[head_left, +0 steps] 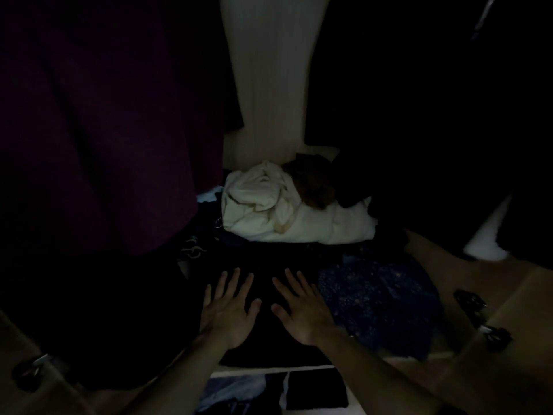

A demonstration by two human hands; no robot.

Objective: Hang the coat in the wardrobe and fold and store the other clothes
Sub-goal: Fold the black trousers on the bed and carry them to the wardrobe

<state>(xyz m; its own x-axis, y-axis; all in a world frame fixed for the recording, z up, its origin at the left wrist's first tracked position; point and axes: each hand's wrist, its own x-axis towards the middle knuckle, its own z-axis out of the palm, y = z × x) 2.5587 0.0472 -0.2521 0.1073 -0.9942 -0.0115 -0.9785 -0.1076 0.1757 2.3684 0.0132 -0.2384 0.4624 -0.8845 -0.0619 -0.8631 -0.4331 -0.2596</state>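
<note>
I look into a dim wardrobe. A folded black garment lies on the wardrobe floor at the front. My left hand and my right hand lie flat on it side by side, fingers straight and spread. A dark purple coat hangs at the left. More dark clothes hang at the right. Behind the black garment sits a crumpled white garment with a brown one on a white pile.
A dark blue speckled garment lies right of my hands. The open wardrobe door with metal hinges stands at the right. Below the shelf edge, more folded clothes show. The pale wardrobe back wall shows between the hanging clothes.
</note>
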